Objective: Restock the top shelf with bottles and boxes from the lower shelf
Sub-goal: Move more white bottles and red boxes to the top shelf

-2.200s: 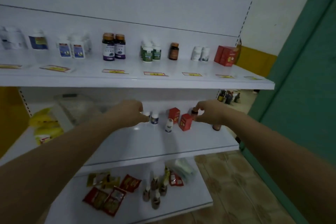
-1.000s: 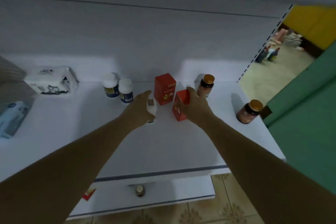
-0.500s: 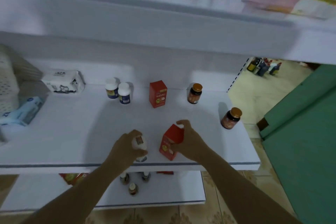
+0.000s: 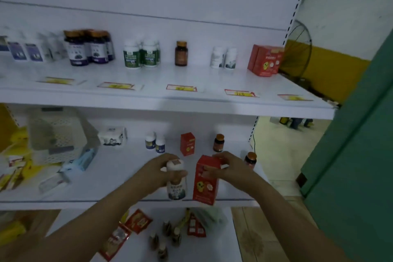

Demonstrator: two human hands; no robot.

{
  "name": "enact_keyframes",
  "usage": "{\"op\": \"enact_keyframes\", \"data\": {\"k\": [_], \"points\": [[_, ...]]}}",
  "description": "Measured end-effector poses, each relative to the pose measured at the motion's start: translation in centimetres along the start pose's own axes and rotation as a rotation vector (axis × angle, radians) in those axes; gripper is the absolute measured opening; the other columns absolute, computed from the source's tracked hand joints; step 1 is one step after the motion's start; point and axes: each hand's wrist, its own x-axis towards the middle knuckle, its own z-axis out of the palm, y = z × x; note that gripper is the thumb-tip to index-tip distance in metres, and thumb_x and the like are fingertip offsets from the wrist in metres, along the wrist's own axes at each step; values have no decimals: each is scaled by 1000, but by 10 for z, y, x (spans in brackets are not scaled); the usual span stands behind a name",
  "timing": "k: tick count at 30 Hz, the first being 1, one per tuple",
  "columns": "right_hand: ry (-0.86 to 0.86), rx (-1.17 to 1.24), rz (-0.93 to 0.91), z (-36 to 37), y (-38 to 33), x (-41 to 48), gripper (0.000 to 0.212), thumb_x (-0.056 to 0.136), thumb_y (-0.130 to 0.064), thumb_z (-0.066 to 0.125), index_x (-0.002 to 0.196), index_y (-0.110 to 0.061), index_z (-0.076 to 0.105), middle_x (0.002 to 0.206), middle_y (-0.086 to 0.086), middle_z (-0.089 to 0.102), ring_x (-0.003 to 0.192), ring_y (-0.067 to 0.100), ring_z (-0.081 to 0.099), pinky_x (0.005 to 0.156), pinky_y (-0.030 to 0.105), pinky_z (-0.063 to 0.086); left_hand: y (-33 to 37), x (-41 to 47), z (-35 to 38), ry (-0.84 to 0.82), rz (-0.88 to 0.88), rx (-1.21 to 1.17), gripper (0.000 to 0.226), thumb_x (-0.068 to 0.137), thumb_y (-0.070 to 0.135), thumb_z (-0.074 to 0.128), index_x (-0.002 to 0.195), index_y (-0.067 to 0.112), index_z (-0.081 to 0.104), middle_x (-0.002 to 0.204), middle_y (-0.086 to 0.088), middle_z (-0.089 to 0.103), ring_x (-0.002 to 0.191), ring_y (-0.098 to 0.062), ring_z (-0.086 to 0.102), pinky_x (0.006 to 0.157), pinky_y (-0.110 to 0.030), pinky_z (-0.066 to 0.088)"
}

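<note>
view from a head camera at a white shop shelving unit, partway through restocking. the top shelf (image 4: 161, 95) already carries, from its left edge to its right edge: white bottles (image 4: 27, 51), dark purple-label bottles (image 4: 87, 49), green-label bottles (image 4: 141, 54), one brown bottle (image 4: 181, 53), two white bottles (image 4: 223, 57) and a pair of red boxes (image 4: 265, 60).

at the front edge of the lower shelf (image 4: 119, 176) two items are in the person's hands, not yet up on the top shelf. the left hand (image 4: 157, 173) grips a white bottle (image 4: 176, 185), its fingers (image 4: 180, 173) curled round the neck. just beside it, the right hand (image 4: 231, 169) holds a red box (image 4: 205, 181) upright, fingers (image 4: 221, 173) wrapped over its top.

left to move, near the back of the lower shelf: two small white bottles (image 4: 154, 142), a second red box (image 4: 188, 144), an amber bottle (image 4: 218, 142), and another amber bottle (image 4: 250, 160) by the right edge (partly hidden behind the right hand). so roughly five pieces are waiting, plus the two in hand.
</note>
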Motion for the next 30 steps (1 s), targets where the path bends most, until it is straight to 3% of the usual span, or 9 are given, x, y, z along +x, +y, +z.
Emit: {"op": "enact_keyframes", "data": {"k": [2, 6, 8, 11, 16, 20, 24, 30], "points": [[52, -51, -68, -16, -37, -28, 48, 73, -36, 78, 116, -25, 57, 109, -7, 62, 96, 10, 60, 75, 20, 47, 34, -22, -8, -6, 75, 22, 32, 79, 19, 74, 107, 14, 61, 98, -6, 66, 86, -17, 66, 73, -25, 56], [151, -53, -192, -42, -101, -81, 50, 75, -43, 74, 119, -29, 54, 105, -11, 62, 81, -1, 61, 56, 9, 46, 90, -63, -20, 0, 228, 39, 25, 82, 25, 70, 103, 16, 60, 95, -5, 67, 85, -15, 66, 66, -23, 56], [220, -23, -236, -53, -128, -103, 55, 75, -46, 73, 123, -29, 51, 105, -11, 60, 85, 0, 61, 65, 14, 49, 114, -78, -23, -4, 294, 43, 25, 82, 27, 70, 102, 15, 61, 92, -5, 68, 82, -14, 66, 57, -17, 53], [315, 8, -274, -69, -156, -127, 57, 73, -47, 74, 121, -26, 51, 107, -7, 59, 95, 9, 62, 84, 30, 53, 145, -93, -26, -6, 349, 14, 32, 80, 28, 71, 106, 14, 58, 98, -3, 68, 87, -14, 67, 69, -24, 56], [362, 36, -319, -97, -180, -149, 60, 71, -42, 77, 122, -17, 55, 111, 0, 68, 100, 16, 67, 90, 36, 55, 183, -101, -24, -39, 426, -64, 40, 78, 28, 72, 110, 9, 56, 96, -3, 71, 87, -15, 68, 74, -27, 55], [386, -27, -342, -119, -186, -158, 53, 77, -39, 72, 122, -19, 55, 108, 1, 69, 99, 16, 67, 85, 32, 55, 206, -96, -17, -58, 497, -24, 38, 79, 27, 72, 110, 11, 59, 95, -1, 69, 88, -15, 69, 71, -23, 54], [383, -40, -340, -150, -177, -148, 46, 79, -35, 70, 121, -23, 55, 108, 1, 68, 92, 12, 68, 70, 20, 56, 224, -74, -4, -20, 513, 5, 33, 80, 24, 72, 108, 13, 60, 87, 4, 62, 83, -11, 65, 67, -21, 53], [419, -65, -308, -216, -154, -98, 43, 82, -34, 68, 120, -18, 56, 98, -2, 68, 82, 7, 67, 55, 10, 50, 249, 1, 19, 32, 506, 12, 30, 78, 21, 74, 105, 13, 63, 85, 3, 63, 89, -20, 66, 83, -35, 56]]}}
